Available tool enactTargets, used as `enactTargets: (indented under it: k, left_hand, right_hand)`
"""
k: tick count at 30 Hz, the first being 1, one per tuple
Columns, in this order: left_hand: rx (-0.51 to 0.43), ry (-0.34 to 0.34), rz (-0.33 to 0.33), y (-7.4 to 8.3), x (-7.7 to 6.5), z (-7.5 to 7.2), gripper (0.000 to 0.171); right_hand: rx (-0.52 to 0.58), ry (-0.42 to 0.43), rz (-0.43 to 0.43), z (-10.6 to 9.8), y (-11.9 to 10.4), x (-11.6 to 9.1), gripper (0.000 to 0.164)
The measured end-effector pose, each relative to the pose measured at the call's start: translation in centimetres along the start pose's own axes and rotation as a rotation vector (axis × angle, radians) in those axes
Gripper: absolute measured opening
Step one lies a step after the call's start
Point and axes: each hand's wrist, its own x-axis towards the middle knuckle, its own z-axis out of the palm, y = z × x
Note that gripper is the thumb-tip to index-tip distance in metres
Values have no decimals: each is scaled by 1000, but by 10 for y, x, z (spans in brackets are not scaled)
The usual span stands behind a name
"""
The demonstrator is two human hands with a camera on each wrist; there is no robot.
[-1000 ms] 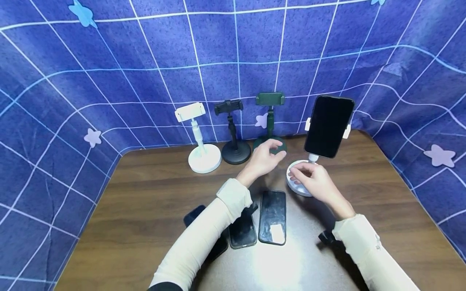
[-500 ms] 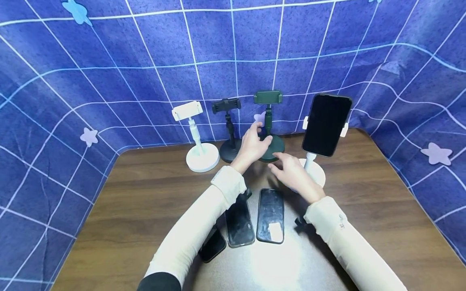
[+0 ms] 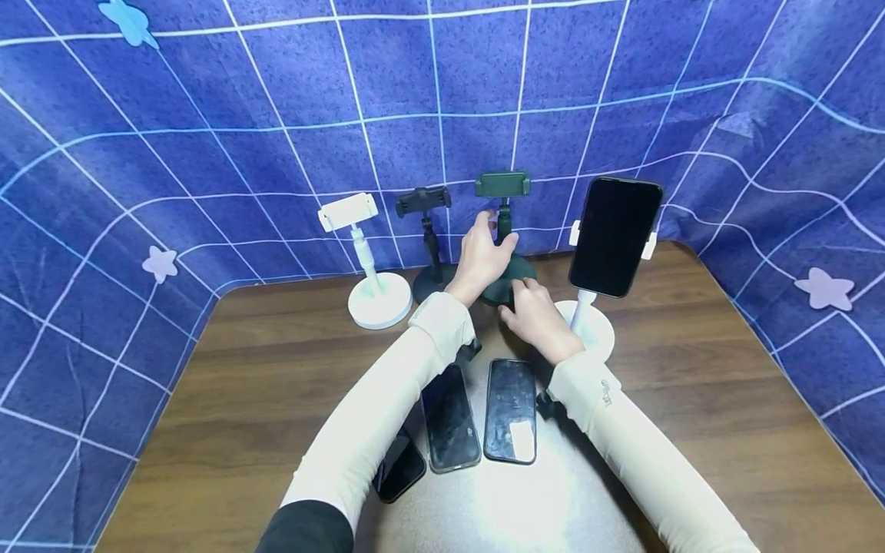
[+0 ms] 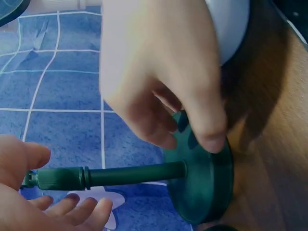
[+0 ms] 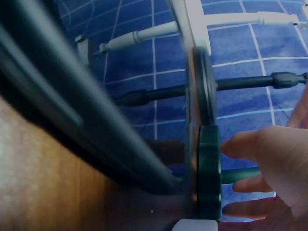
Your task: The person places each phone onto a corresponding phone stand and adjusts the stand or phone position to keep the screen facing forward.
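Note:
My left hand (image 3: 480, 257) is beside the upright green phone stand (image 3: 515, 278). In the left wrist view its thumb and fingers (image 4: 86, 209) lie on either side of the green pole (image 4: 134, 174), not closed round it. Over the round green base bends my right hand (image 3: 542, 319); in the left wrist view its thumb (image 4: 211, 139) is at the base's edge. Seen edge-on in the right wrist view, the base (image 5: 209, 168) has the right thumb and fingers close to its upper face. Contact there is hard to tell. The stand's clamp (image 3: 503, 184) holds no phone.
Right of the hands, a white stand (image 3: 600, 330) holds a black phone (image 3: 615, 236). A black stand (image 3: 423, 201) and another white stand (image 3: 380, 302) stand to the left. Three phones lie in front: one right (image 3: 510, 411), one middle (image 3: 452, 430), one left (image 3: 399, 470), partly under the left sleeve.
My right hand has moved left from the white stand's base to the green base. My left hand has shifted up and left, from before the green base to beside its pole.

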Motion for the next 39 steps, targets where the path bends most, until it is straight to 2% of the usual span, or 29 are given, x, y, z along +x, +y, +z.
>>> enactTargets:
  k: [6, 11, 14, 21, 27, 31, 39]
  left_hand:
    - [-63, 35, -4, 5, 6, 3, 61]
    - [-159, 75, -19, 1, 11, 4, 53]
    - [-183, 85, -11, -3, 13, 2, 45]
    - [-112, 68, 7, -6, 16, -1, 41]
    - [-36, 37, 66, -8, 13, -4, 35]
    - [-30, 33, 82, -10, 10, -7, 34]
    - [-31, 26, 104, -11, 5, -11, 31]
  right_hand:
    - [-51, -4, 25, 5, 2, 7, 43]
    - [-74, 18, 12, 5, 5, 10, 31]
    - [-70, 34, -2, 4, 8, 11, 27]
    - [-64, 15, -12, 0, 12, 11, 21]
    - [-39, 5, -17, -5, 10, 9, 15]
    - [-61, -22, -39, -8, 7, 7, 15]
    - [-66, -22, -73, -8, 8, 5, 13]
